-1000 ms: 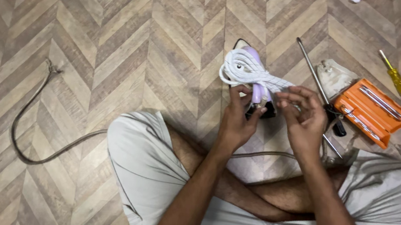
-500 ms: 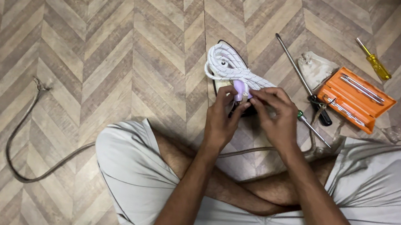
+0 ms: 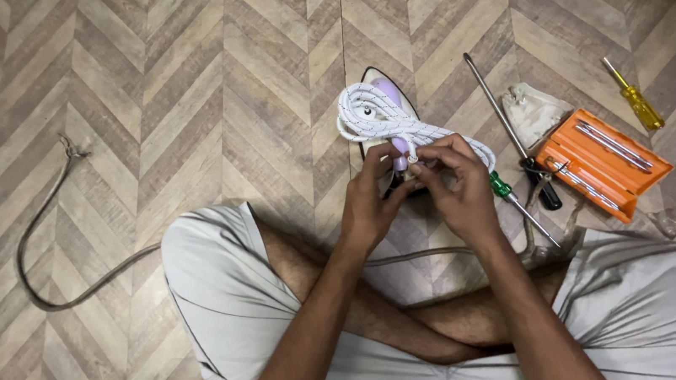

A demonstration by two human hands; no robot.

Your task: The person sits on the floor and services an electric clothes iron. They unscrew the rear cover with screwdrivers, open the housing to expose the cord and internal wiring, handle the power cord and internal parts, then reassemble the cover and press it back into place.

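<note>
A white and lilac clothes iron (image 3: 383, 93) lies on the floor in front of my crossed legs, with a coiled white braided cord (image 3: 372, 116) on top of it. My left hand (image 3: 373, 198) and my right hand (image 3: 461, 191) meet at the iron's rear end. Both pinch the end of the cord near the lilac handle (image 3: 399, 148); the fingers hide what exactly lies between them.
An open orange tool case (image 3: 604, 165) sits at the right with a yellow screwdriver (image 3: 633, 96) beyond it. A long metal rod (image 3: 495, 110), a green-handled screwdriver (image 3: 519, 204) and a crumpled plastic bag (image 3: 534, 110) lie nearby. A grey old cable (image 3: 53, 234) curves across the floor at the left.
The view has shifted, so the iron and tools sit lower left in the picture. My hands have stayed together on the cord end at the iron's rear.
</note>
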